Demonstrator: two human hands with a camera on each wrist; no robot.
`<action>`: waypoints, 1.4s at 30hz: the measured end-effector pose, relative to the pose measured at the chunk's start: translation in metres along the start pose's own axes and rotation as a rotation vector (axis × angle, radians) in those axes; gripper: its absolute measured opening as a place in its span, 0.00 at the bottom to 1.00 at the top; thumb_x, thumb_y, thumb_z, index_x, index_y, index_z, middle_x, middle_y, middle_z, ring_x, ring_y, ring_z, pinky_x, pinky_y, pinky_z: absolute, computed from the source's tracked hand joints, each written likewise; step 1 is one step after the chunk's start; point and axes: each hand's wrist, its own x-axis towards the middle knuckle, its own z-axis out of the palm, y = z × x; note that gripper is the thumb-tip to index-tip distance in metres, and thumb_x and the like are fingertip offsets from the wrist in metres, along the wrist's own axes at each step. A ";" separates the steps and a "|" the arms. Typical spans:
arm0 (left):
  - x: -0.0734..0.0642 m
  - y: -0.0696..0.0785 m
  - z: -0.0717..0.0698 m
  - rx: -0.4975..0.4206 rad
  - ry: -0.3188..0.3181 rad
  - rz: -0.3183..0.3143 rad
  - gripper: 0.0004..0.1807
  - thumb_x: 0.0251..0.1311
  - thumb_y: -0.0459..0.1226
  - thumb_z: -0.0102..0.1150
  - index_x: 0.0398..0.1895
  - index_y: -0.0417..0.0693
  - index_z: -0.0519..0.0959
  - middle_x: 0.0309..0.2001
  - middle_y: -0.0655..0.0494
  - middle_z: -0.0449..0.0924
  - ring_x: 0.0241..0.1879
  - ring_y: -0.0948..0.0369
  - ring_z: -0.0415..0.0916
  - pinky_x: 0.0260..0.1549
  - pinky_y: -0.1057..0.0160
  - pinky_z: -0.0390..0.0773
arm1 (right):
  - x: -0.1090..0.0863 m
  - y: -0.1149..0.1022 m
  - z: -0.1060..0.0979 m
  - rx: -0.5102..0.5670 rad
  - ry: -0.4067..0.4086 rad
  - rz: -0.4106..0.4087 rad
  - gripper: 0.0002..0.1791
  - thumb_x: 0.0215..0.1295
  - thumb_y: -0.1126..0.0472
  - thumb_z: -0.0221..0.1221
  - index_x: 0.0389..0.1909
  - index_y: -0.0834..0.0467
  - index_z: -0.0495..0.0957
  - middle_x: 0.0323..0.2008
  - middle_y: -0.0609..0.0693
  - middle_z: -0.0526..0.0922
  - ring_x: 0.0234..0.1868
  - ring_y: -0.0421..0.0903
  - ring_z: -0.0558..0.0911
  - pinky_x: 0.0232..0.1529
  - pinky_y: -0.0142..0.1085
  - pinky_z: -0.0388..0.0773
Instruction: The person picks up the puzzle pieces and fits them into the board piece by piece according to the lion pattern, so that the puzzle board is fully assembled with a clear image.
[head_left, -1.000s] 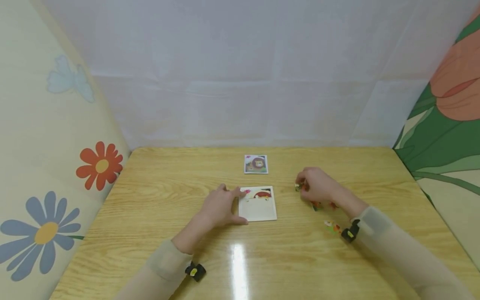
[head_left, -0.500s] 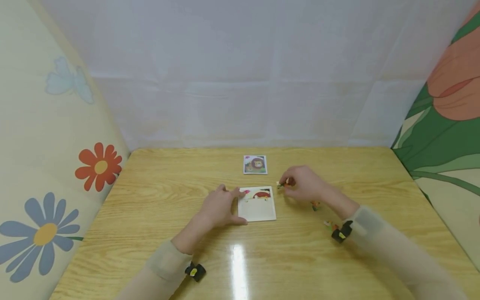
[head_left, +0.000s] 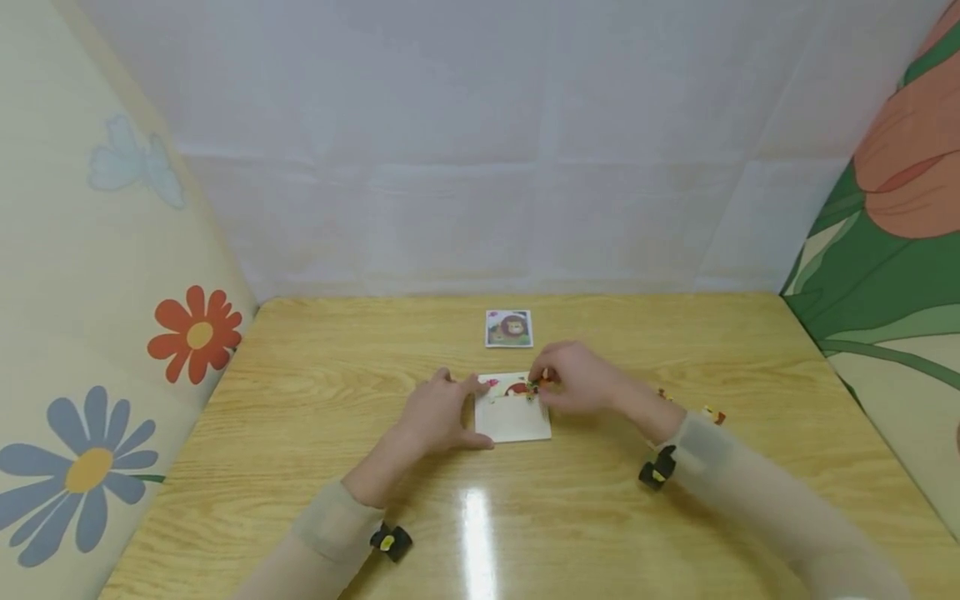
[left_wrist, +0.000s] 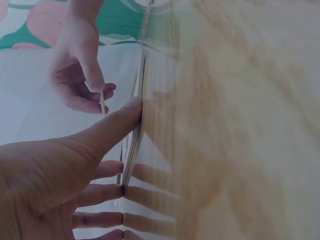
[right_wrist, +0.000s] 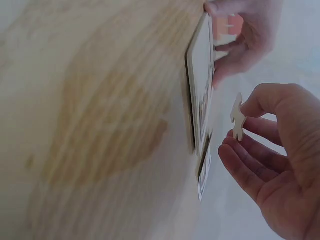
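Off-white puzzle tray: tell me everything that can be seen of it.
The puzzle tray is a thin, square, off-white board, its material uncertain, lying flat on the wooden table. Its far part shows a picture with pink and dark red; its near part is plain. The left hand touches its left side with thumb and fingers. The right hand hides its far right corner, holding a small piece above it.

The wood-grain tabletop (head_left: 315, 350) is streaked by white glare (head_left: 477, 533) and backed by creased white cloth (head_left: 450, 183)! Left, a blue flower (head_left: 89, 472) and red flower (head_left: 199, 336) are displayed; right, a coral tulip (head_left: 911, 179).
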 end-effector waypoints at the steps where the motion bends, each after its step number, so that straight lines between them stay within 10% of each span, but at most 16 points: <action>1: 0.001 0.000 0.000 0.001 0.003 0.001 0.47 0.39 0.65 0.84 0.65 0.57 0.83 0.50 0.43 0.89 0.47 0.47 0.79 0.41 0.50 0.83 | 0.002 -0.002 0.002 0.002 -0.013 0.003 0.11 0.61 0.65 0.68 0.44 0.59 0.88 0.39 0.50 0.87 0.36 0.39 0.80 0.38 0.28 0.80; 42: 0.003 -0.005 0.002 0.004 0.021 0.027 0.50 0.39 0.66 0.84 0.67 0.54 0.81 0.45 0.44 0.87 0.41 0.48 0.78 0.34 0.50 0.83 | 0.033 -0.043 0.042 -0.165 -0.068 -0.092 0.09 0.64 0.65 0.67 0.44 0.60 0.90 0.43 0.54 0.89 0.44 0.46 0.87 0.50 0.33 0.87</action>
